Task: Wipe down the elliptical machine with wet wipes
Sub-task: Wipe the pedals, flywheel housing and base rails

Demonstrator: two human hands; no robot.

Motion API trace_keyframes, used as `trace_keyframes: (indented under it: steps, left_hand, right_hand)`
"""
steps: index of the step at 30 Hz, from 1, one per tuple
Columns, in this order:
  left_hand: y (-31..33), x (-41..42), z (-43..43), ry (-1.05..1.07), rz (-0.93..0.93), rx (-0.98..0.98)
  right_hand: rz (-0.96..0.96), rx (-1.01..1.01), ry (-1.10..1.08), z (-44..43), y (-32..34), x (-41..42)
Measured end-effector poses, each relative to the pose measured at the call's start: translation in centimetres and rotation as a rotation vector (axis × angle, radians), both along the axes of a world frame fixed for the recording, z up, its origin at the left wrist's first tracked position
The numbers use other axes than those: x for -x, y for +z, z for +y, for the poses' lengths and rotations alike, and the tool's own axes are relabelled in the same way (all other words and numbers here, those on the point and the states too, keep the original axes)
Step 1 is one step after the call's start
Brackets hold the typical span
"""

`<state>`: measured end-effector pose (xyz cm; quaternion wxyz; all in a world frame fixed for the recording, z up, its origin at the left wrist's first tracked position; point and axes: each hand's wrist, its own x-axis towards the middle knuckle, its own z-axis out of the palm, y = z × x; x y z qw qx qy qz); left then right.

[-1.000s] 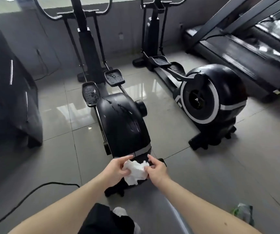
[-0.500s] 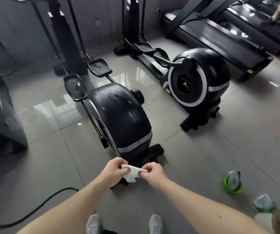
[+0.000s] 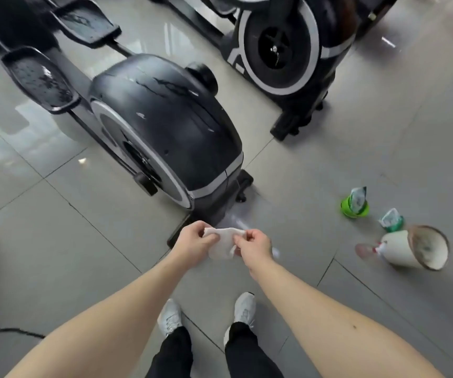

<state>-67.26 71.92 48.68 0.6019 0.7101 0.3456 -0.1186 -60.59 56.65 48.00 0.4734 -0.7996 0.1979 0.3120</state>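
A crumpled white wet wipe (image 3: 223, 242) hangs between both my hands, low in front of me. My left hand (image 3: 194, 242) pinches its left edge and my right hand (image 3: 252, 245) pinches its right edge. Just beyond them stands the black elliptical machine (image 3: 165, 126), its rounded flywheel housing streaked with wet marks. Its two pedals (image 3: 38, 79) reach away to the upper left and look wet too. The hands hover above the machine's rear foot without touching it.
A second elliptical (image 3: 282, 47) stands at the upper right. On the grey tile floor to the right lie a green wipe pack (image 3: 356, 203), another pack (image 3: 391, 219) and a tipped white bin (image 3: 416, 248). A black cable (image 3: 7, 332) runs at the lower left. My two shoes (image 3: 206, 315) are below.
The view has tilted down and nearer the floor, bringing my shoes and the white bin into sight. Both hands still hold the wipe, now stretched a little between them.
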Motion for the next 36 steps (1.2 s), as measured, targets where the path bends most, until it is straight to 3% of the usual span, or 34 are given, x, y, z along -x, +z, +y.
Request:
trace_keyframes:
  steps: [5, 10, 12, 15, 20, 23, 28, 30, 32, 36]
  left_hand:
    - [-6.3, -1.6, -1.4, -0.045, 0.015, -0.008]
    - [-13.8, -3.6, -3.1, -0.060, 0.015, 0.002]
    - [-16.7, -4.6, -3.2, -0.079, 0.004, 0.031]
    - [-21.2, -5.8, -2.7, -0.135, 0.007, 0.011]
    - [-30.2, -7.9, -1.1, -0.290, -0.071, -0.298]
    - [-34.9, -9.2, 0.2, -0.260, -0.115, -0.494]
    - [-39.9, -9.9, 0.7, -0.299, -0.226, -0.831]
    - [-41.1, -10.1, 0.8, -0.333, -0.265, -0.963]
    - [-41.9, -10.2, 0.9, -0.373, -0.294, -1.037]
    - [-42.8, -9.6, 1.4, -0.362, -0.347, -1.022]
  right_hand:
    - [-0.088, 0.107, -0.064, -0.5, -6.3, -1.7]
    - [0.032, -0.179, -0.209, -0.3, -14.8, -3.2]
    - [0.067, -0.315, -0.193, -0.4, -18.2, -4.0]
    - [0.035, -0.346, -0.105, -0.4, -23.8, -5.2]
    - [-0.113, -0.345, -0.085, 0.3, -33.0, -9.0]
    - [-0.236, -0.425, -0.186, 1.5, -36.8, -12.3]
    - [-0.549, -0.306, -0.153, 3.1, -43.2, -17.1]
    - [-0.612, -0.355, -0.169, 4.1, -44.7, -18.5]
    - [-0.667, -0.418, -0.204, 4.5, -45.6, -19.6]
    - [-0.813, -0.323, -0.139, 4.8, -46.9, -19.2]
